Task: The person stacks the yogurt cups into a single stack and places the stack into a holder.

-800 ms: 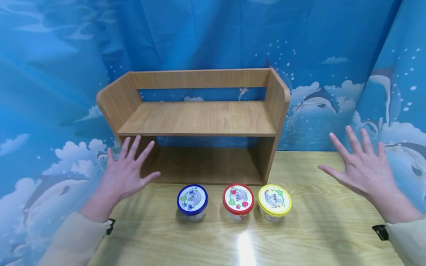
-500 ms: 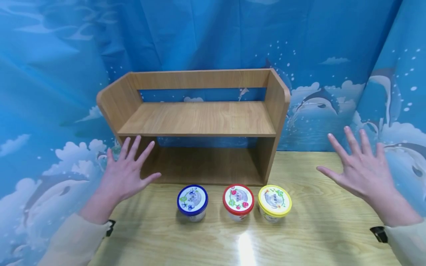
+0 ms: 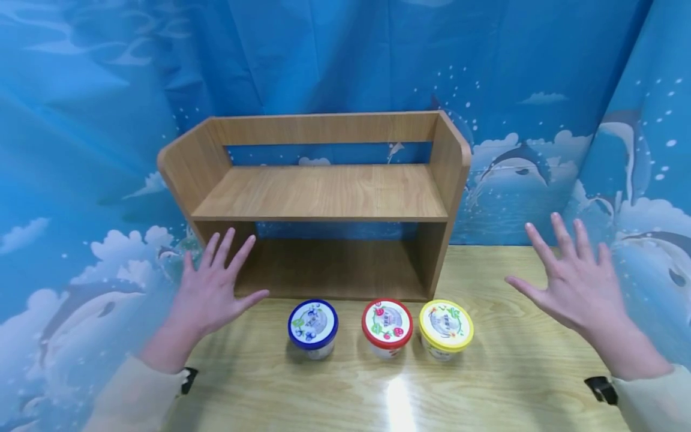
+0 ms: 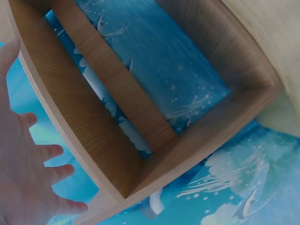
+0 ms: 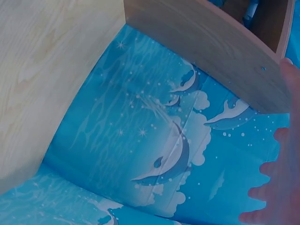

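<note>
Both hands are spread with straight fingers and hold nothing. In the head view the left hand (image 3: 210, 294) hovers at the shelf's lower left corner, its fingertips overlapping the left side panel. The right hand (image 3: 580, 294) is off to the right, apart from everything on the table. Three lidded tubs stand upright in a row before the shelf: one with a blue lid (image 3: 313, 324), one with a red lid (image 3: 387, 324), and one with a yellow lid (image 3: 445, 326). Red and yellow stand close together; blue is farther left. Neither wrist view shows the tubs.
A two-tier wooden shelf (image 3: 324, 192) stands at the back of the wooden table (image 3: 345, 396), with raised side panels and a back rail. Blue curtains (image 3: 345, 54) printed with dolphins and clouds hang behind and at both sides.
Both hands have shifted slightly inward and toward the person, the left to the right and the right to the left. The tubs and the shelf have stayed put.
</note>
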Motion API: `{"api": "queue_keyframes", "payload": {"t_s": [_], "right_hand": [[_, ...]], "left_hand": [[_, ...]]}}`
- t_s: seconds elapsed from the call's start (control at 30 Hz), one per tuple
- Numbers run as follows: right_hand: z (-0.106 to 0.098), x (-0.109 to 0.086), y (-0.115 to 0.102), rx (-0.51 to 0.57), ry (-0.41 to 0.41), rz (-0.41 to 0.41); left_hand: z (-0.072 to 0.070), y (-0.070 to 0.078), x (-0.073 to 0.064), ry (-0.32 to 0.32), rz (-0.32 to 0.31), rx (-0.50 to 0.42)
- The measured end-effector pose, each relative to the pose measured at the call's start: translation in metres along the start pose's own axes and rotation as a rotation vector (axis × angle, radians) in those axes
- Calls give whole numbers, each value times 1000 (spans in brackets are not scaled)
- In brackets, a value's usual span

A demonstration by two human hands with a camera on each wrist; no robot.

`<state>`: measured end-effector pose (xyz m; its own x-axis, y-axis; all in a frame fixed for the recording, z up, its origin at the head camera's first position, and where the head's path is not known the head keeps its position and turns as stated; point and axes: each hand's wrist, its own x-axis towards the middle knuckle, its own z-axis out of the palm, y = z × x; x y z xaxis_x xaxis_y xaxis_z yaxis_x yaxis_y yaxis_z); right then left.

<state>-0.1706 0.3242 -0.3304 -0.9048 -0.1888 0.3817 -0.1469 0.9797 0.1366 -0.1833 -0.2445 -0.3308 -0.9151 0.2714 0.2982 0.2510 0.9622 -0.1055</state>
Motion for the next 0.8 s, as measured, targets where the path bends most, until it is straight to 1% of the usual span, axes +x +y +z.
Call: {"api": "queue_keyframes", "payload": {"t_s": [0.17,0.37,0.47,0.53,0.67,0.8], "right_hand": [[6,-3,-5,36,6,-7],[15,-9,-12,90,17,-9],[21,-12,-16,147,27,-13],[24,-14,-20,195,33,-18],[30,-16,-26,269,55,-33],[36,-19,-32,321,91,-45]], "left_hand": [[7,3,-3,28,-26,-48],[13,8,-7,10,-44,-120],[18,11,-9,-3,-38,-152],[23,12,-11,0,-29,-173],[35,16,-15,32,-6,-228],[46,23,-19,68,9,-328]]}}
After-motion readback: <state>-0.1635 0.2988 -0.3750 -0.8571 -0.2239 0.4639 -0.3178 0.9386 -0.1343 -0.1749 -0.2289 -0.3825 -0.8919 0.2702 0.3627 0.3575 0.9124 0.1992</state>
